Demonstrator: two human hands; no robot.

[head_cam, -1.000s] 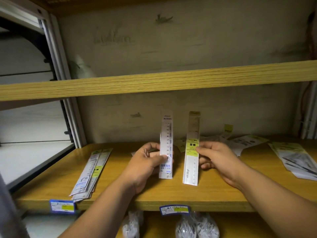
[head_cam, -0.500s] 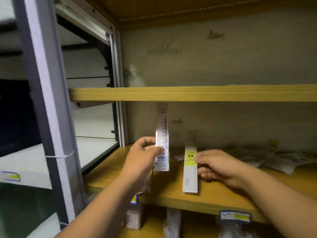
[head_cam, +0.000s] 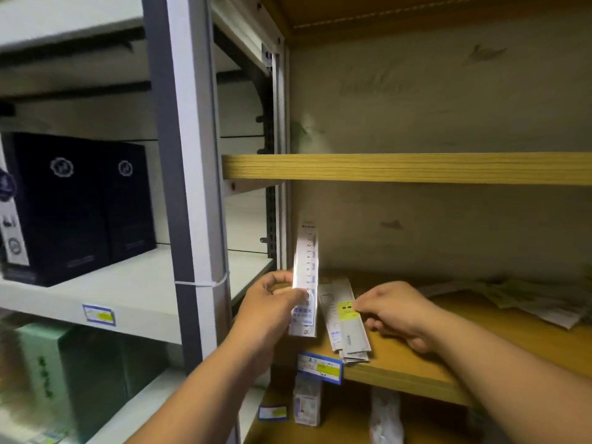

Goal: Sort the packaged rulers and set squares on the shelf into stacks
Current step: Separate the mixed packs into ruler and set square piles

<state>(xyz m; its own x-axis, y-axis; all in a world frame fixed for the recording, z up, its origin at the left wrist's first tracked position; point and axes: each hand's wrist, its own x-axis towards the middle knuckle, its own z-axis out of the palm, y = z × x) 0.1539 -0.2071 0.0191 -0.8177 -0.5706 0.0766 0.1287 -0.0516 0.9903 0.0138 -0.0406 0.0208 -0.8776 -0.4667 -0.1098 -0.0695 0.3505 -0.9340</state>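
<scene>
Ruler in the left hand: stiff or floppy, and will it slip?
Probably stiff: the ruler stands straight above the left hand pinching its lower half. Likely light, a pinch alone holds it. Its glossy wrapper may slide on the stack.

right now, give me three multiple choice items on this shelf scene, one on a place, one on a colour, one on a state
1. Where do the dark boxes stand?
A. on the white shelf left of the grey post
B. beside the rulers
C. on the floor

2. What colour is the label on the top ruler that the right hand pinches?
A. red
B. yellow
C. black

3. How is the packaged ruler in the left hand placed?
A. lying flat
B. held upright
C. folded in two

Answers:
1 A, the boxes sit on the white board beyond the post.
2 B, a yellow band shows at the fingertips.
3 B, its numbered scale runs top to bottom above the grip.
</scene>
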